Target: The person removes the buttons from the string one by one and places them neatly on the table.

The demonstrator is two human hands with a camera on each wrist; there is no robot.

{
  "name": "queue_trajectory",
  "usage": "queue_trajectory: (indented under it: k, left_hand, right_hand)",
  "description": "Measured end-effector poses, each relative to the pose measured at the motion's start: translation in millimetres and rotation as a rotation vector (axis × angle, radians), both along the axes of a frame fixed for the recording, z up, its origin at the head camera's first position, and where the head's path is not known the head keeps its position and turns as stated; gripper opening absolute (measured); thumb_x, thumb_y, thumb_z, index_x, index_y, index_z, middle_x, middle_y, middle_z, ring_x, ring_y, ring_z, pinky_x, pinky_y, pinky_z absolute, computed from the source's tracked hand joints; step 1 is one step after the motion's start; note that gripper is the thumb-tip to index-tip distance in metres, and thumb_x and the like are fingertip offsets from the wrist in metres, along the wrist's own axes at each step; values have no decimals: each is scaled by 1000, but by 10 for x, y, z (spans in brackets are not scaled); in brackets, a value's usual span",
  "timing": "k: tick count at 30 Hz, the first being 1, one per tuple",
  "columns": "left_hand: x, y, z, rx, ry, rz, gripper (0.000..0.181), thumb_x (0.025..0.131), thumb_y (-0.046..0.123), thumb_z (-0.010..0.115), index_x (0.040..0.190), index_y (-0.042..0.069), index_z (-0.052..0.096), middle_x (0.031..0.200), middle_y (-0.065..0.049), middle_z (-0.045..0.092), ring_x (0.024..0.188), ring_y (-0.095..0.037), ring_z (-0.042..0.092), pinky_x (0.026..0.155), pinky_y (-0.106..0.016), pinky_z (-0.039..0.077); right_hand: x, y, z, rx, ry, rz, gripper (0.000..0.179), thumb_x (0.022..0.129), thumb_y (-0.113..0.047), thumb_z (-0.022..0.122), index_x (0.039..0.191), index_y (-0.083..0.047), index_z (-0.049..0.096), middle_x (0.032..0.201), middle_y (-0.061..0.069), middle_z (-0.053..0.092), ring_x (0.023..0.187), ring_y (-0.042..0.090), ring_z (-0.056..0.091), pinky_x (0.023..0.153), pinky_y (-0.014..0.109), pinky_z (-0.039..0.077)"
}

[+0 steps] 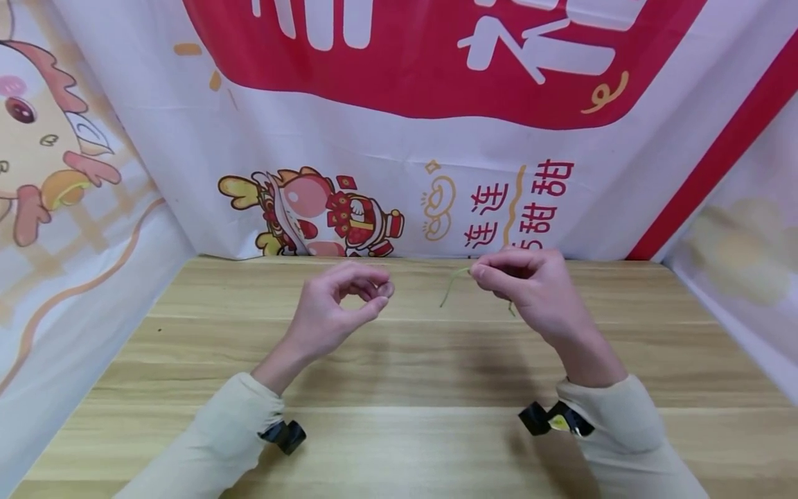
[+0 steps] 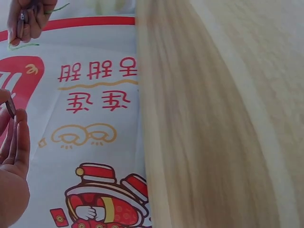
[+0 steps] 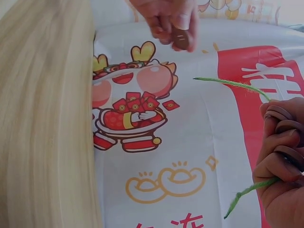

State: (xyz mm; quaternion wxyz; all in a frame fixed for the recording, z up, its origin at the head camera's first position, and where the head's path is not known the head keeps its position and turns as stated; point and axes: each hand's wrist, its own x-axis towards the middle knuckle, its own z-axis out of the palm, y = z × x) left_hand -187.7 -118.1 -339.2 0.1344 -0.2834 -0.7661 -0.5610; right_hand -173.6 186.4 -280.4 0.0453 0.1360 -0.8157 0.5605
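Note:
My left hand (image 1: 327,305) pinches a round brown button (image 3: 181,39) between thumb and fingertips. Two small light marks, like holes, show on its face in the right wrist view. Across a gap, my right hand (image 1: 539,291) holds a green string (image 3: 237,84) with several brown buttons (image 3: 287,127) bunched among the curled fingers. One string end sticks out past the fingertips toward the left hand; the other end hangs below the palm. Both hands are raised above the table. Fingers partly hide the buttons in the right hand.
A wood-grain table (image 1: 399,443) lies beneath the hands. Behind it hangs a white cloth (image 1: 424,149) with red and cartoon prints, and printed cloth also covers the left side. A small dark speck (image 1: 159,330) is on the table at the left.

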Motion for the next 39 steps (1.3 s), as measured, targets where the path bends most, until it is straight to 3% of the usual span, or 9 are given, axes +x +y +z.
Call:
queue_trajectory:
  k: [7,12,22,32,39]
  left_hand:
    - [-27,-10,-134,-154,-74,35,25,89,7,84,114,8,79,105,-5,77,86,-14,71,79,-23,62]
    - [-48,-2,-217,-205,-135,25,24,90,10,84,113,7,79,102,-4,76,86,-15,70,79,-28,62]
    - [-82,31,-333,-280,-272,-47,20,89,10,84,109,8,79,95,-2,78,83,-14,68,74,-23,59]
    - [-122,109,-417,-389,-363,-89,20,87,9,85,106,9,79,92,0,75,82,-12,68,74,-23,60]
    - [-155,157,-453,-456,-415,-139,20,85,6,86,103,8,78,90,1,75,80,-12,67,73,-23,60]
  right_hand:
    - [-10,21,-4,6,2,3,29,99,-26,77,113,0,80,92,-6,75,81,15,60,66,27,50]
    - [-21,33,0,4,9,5,29,99,-24,77,113,1,79,88,-7,73,77,14,57,63,26,47]
    - [-30,-6,-7,20,-44,4,27,99,-28,78,112,-4,81,94,-6,77,83,14,62,68,26,52]
    - [-11,-4,-16,25,3,22,22,99,-22,78,107,-3,81,84,-5,70,73,14,54,58,27,44]
    - [3,1,-10,30,0,18,23,99,-23,78,108,-2,81,88,-7,74,76,12,58,62,26,48]
